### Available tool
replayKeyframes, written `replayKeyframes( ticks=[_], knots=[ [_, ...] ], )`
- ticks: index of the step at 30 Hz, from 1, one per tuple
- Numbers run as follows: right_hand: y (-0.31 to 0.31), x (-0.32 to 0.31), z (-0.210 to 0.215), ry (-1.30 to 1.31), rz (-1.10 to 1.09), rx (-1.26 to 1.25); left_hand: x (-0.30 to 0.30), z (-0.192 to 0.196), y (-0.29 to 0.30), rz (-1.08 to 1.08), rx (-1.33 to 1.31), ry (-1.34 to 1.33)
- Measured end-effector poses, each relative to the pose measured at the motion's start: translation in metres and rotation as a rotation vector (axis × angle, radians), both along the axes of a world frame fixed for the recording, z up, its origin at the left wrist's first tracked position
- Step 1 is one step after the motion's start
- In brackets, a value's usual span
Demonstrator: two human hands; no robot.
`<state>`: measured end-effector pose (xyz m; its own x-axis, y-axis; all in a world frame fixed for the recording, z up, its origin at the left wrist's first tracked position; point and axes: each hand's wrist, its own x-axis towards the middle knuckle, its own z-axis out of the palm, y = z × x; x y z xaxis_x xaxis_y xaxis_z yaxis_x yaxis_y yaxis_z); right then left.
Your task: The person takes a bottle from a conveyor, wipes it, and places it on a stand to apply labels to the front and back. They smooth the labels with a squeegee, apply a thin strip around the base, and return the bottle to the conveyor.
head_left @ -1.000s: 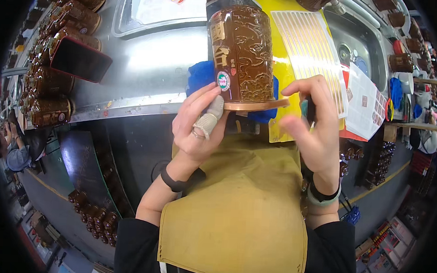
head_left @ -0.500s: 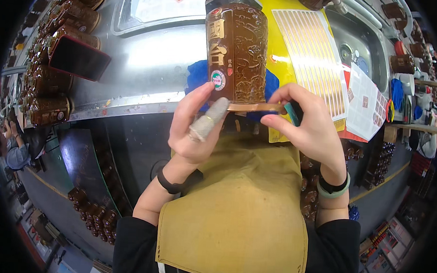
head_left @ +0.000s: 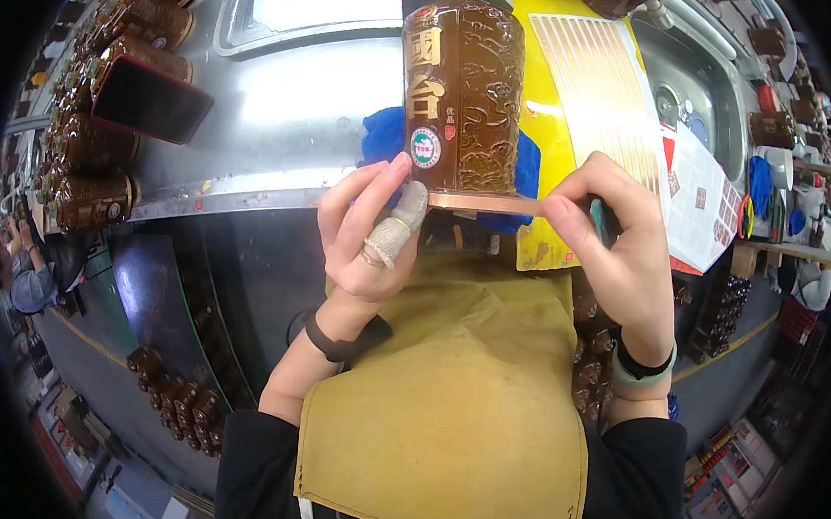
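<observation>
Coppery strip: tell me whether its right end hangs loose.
No: the right hand pinches that end of the coppery strip beyond the brown jar.

The left hand (head_left: 364, 268) points its lengthened fingers upward, its thumb wearing a ribbed grey-white fabric cover (head_left: 394, 236). The right hand (head_left: 625, 245) curls inward, thumb and index fingertip pinched. The left forearm (head_left: 294, 381) slants inward; the right forearm (head_left: 638, 406) stands nearly upright.

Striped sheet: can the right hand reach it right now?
Probably yes: the sheet lies close beyond the right hand, mostly in plain view. That hand pinches the copper band, so it would likely need to let go first.
</observation>
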<state>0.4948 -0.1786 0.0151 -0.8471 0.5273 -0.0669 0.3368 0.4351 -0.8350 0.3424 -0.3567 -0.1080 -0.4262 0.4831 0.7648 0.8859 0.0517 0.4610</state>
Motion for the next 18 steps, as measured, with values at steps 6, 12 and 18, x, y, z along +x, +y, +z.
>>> replayKeyframes(
  ticks=[6,12,18],
  knots=[
    [0.008,0.01,-0.023,-0.062,-0.056,-0.015,0.0,-0.005,0.0,0.01,-0.003,0.057],
    [0.004,0.013,-0.017,-0.04,-0.048,-0.047,0.004,-0.006,0.0,-0.004,-0.028,0.005],
    [0.004,0.014,-0.016,-0.047,-0.064,-0.065,0.01,-0.002,0.005,-0.024,0.001,-0.029]
  ],
)
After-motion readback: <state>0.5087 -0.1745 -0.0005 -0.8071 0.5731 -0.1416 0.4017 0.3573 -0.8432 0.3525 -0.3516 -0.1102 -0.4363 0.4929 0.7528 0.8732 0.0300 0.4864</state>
